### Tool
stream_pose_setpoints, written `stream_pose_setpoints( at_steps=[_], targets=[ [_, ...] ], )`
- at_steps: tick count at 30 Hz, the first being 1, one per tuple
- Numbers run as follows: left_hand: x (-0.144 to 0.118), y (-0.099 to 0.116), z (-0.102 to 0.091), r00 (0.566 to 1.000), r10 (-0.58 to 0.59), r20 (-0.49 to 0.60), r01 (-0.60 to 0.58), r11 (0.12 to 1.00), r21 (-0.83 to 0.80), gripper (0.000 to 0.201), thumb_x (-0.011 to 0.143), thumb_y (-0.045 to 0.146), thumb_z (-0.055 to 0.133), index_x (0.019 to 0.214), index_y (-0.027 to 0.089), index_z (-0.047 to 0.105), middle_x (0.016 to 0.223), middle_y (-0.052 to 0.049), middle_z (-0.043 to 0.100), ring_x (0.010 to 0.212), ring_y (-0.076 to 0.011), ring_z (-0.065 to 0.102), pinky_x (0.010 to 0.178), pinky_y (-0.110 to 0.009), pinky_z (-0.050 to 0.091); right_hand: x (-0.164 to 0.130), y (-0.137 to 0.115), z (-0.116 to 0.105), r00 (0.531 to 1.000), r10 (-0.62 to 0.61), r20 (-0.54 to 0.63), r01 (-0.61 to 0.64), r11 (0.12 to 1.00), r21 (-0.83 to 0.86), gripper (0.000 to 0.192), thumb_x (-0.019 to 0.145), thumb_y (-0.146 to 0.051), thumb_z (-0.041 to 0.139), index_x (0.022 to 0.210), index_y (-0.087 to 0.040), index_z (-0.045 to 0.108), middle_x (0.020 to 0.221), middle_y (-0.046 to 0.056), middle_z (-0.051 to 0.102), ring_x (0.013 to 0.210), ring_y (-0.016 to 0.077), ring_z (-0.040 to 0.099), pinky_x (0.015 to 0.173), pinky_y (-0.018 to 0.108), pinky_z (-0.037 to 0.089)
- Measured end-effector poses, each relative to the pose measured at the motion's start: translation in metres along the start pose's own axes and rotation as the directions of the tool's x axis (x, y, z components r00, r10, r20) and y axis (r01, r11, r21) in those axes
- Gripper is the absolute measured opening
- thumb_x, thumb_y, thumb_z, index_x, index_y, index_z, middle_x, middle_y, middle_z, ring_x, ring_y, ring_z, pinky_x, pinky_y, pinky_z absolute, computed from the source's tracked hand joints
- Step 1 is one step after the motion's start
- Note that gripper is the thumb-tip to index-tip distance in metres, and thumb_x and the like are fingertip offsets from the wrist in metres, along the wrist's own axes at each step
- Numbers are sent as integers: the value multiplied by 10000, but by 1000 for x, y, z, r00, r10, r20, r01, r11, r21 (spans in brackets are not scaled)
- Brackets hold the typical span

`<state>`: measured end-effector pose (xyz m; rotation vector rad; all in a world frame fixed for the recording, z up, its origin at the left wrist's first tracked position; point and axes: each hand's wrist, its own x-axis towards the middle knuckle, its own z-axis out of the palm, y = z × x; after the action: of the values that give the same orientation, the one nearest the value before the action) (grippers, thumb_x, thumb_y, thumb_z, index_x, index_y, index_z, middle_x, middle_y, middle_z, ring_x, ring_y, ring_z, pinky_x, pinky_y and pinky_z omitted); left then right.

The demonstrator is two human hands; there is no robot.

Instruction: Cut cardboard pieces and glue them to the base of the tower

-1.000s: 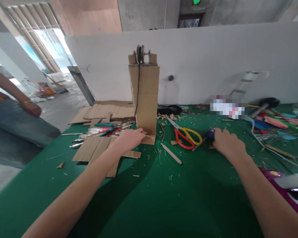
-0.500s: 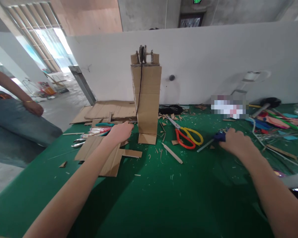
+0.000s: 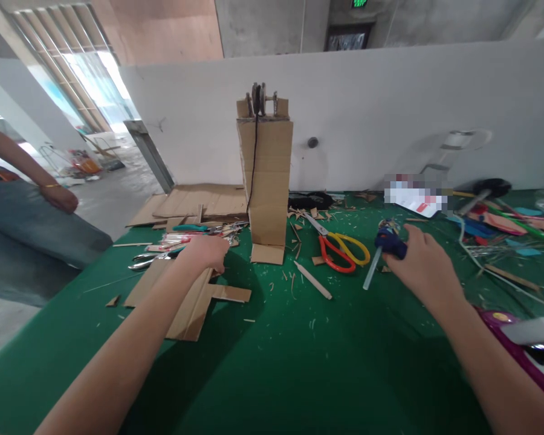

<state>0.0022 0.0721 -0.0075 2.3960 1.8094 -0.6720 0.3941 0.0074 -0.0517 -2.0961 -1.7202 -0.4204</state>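
Note:
My left hand (image 3: 204, 252) is closed at the upper edge of a flat cardboard piece (image 3: 193, 308) with a narrow strip sticking out to the right. Its fingertips are partly hidden. At the right, my right hand (image 3: 421, 260) has its thumb and fingers around a small dark blue object (image 3: 391, 244), from which a clear stick (image 3: 372, 270) points down toward me. Between my hands stands an upright cardboard tower (image 3: 267, 181), topped by a pulley-like wheel (image 3: 257, 99) with a black cord hanging down. Scissors (image 3: 340, 251) with red and yellow handles lie right of its base.
A pale pen-like stick (image 3: 312, 280) lies before the scissors. Pliers (image 3: 149, 261) and other tools are beyond my left forearm, with cardboard sheets (image 3: 204, 199) behind. Mixed scraps (image 3: 503, 223) cover the right side. A white panel (image 3: 353, 109) bounds the table; a person (image 3: 31, 223) stands left.
My left hand and the cardboard piece have moved toward me and left. My right hand has shifted slightly left, and the blue object has turned so its stick points more toward me.

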Motion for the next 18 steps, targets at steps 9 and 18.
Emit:
stream_pose_setpoints(
  at_steps=[9, 18],
  targets=[
    [4, -3, -5, 874, 237, -425, -357, 906, -228, 155, 729, 350, 539, 731, 195, 535, 752, -27, 590, 683, -182, 553, 599, -268, 374, -6, -7, 11, 996, -78, -34, 80, 993, 82, 621, 766, -356, 539, 1306, -75, 416, 1101, 206, 586, 966, 353, 592, 770, 434, 480],
    [8, -7, 0, 900, 317, -299, -420, 812, -404, 347, 722, 465, 581, 956, 209, 602, 992, -20, 621, 840, -169, 574, 686, -237, 403, -10, -13, 14, 985, -164, -56, 171, 973, 157, 620, 745, -323, 533, 1302, -78, 418, 1054, 184, 593, 955, 329, 578, 762, 424, 479]
  ],
)
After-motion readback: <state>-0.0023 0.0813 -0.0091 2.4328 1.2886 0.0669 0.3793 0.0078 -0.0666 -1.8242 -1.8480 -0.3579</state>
